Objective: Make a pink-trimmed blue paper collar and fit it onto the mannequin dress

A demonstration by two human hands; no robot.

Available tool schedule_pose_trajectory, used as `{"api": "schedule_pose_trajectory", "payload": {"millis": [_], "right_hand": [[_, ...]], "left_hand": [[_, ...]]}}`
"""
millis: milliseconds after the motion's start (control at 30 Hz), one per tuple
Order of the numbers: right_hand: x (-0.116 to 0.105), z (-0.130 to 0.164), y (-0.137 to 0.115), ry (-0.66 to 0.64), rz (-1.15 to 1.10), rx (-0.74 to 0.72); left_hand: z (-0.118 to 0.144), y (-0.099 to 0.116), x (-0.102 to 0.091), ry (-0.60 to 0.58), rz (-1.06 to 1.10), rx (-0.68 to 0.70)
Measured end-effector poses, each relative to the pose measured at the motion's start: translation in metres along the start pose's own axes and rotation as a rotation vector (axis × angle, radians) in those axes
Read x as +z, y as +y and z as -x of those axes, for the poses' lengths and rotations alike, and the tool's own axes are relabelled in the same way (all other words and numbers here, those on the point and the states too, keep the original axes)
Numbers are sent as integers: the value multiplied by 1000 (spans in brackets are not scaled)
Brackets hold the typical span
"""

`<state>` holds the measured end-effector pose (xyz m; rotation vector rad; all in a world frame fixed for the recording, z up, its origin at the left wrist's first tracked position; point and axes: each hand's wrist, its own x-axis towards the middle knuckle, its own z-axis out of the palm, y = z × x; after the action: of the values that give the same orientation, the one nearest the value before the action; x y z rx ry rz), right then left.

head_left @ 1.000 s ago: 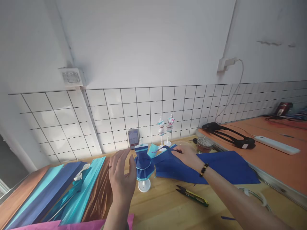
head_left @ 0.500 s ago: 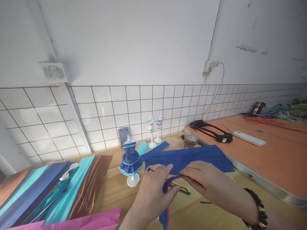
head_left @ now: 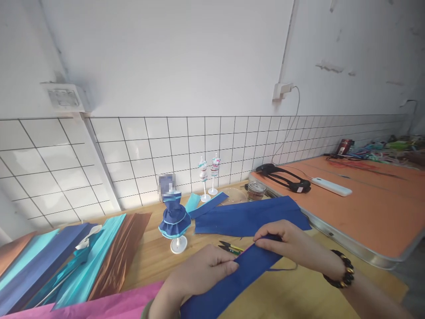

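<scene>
Both hands now hold one blue strip (head_left: 232, 277) flat and stretched between them, where half a second ago they pinched a bunched, looped piece of it close together. Left hand (head_left: 202, 270) grips the strip near its middle, fingers curled over the top edge and thumb hidden beneath. Right hand (head_left: 292, 246) pinches the strip's far end, fingertips closed on the cloth, so that the hands have drawn apart since the earlier picture. A thin thread (head_left: 282, 268) hangs from the strip under the right hand. The strip slants from the lower middle of the view up to the right, above the wooden table (head_left: 299, 292) and in front of the snips (head_left: 229, 247), which were partly covered by the hands before and now lie clear just behind the left hand. Behind them the larger blue cloth (head_left: 249, 217) lies spread on the table as before. The small mannequin (head_left: 175, 219) in its blue dress stands left of that cloth, well apart from both hands. Pink cloth (head_left: 99, 305) fills the near left corner, touching the left wrist.
</scene>
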<state>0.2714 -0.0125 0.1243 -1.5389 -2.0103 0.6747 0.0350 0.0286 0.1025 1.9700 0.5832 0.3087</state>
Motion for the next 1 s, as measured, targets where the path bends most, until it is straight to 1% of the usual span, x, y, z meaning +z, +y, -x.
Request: {"api": "schedule_pose_trajectory", "payload": {"millis": [100,167,233,300,367,433,567,767,867,1000], "right_hand": [[2,-1,11,-42,-108,53],[5,0,14,-57,-101,16],[11,0,12,-96,-51,-64],[20,-2,7,-159,6,-142],[30,-5,2,-234,41,-170],[40,-8,1,-311,22,-166],[59,-16,12,-404,-36,-153],[84,-32,38,-473,-82,-111],[96,-41,46,-490,-112,-119],[108,-51,52,-500,-157,-130]], "left_hand": [[-3,-7,0,-104,151,-18],[-7,-13,3,-132,195,-59],[-10,-19,7,-127,185,-117],[-11,-24,11,-111,131,-161],[-9,-27,16,-100,72,-185],[-4,-31,19,-93,46,-204],[15,-47,21,-34,42,-270],[41,-78,23,78,110,-357],[49,-85,21,148,118,-377],[55,-89,16,267,176,-385]]}}
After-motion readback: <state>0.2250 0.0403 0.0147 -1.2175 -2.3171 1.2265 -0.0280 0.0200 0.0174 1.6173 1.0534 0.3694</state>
